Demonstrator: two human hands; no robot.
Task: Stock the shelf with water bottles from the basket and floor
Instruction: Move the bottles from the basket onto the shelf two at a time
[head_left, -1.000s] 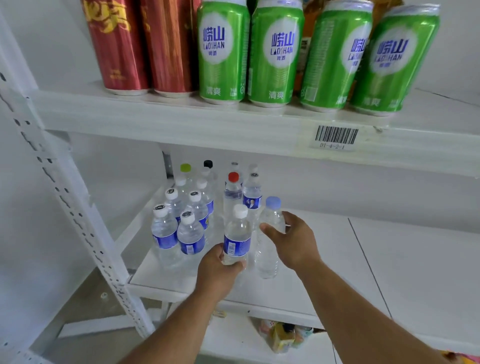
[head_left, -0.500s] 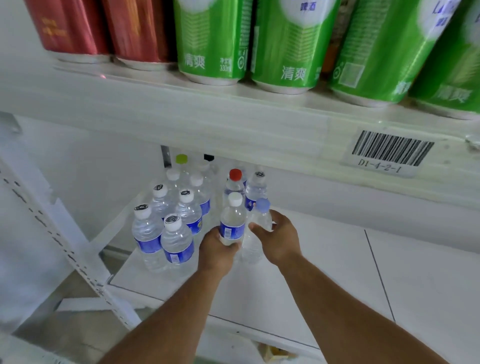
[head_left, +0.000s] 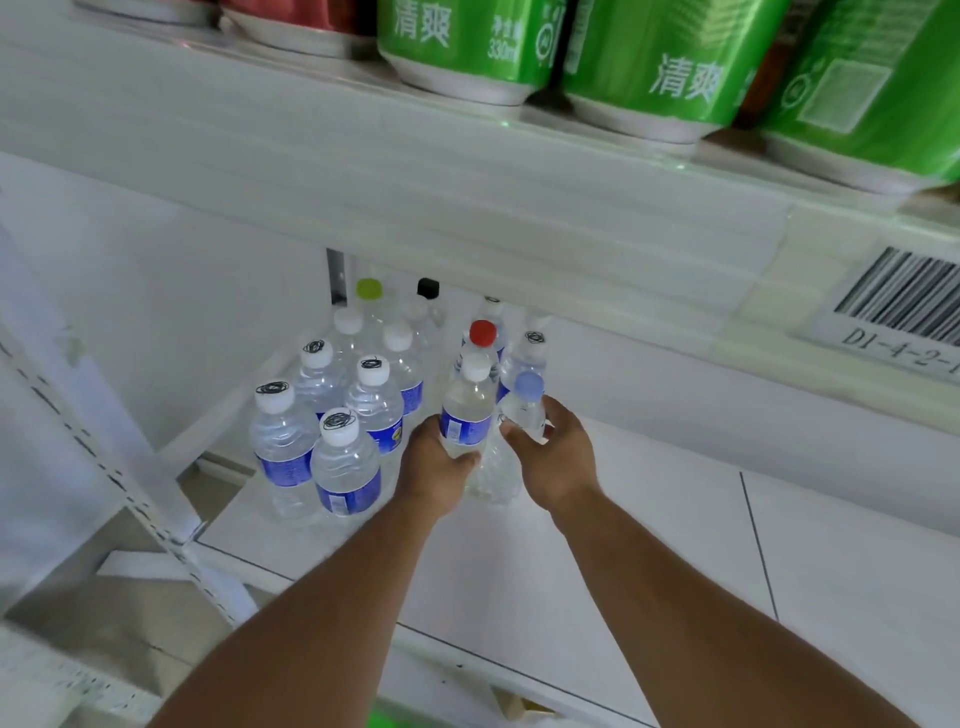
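1. While both bottles stand on the shelf, I hold one in each hand: my left hand wraps the white-capped bottle at its blue label, my right hand pinches the blue-capped bottle near the shoulder.
2. Both look full, so I judge them moderately heavy, with thin walls that dent under pressure and smooth plastic that may slip.
3. The mid-body, at the label, seems the firmest place for my fingers.
4. Just beyond my fingertips stands the red-capped bottle; left of my left knuckles is the cluster of bottles.
5. Green cans sit overhead.
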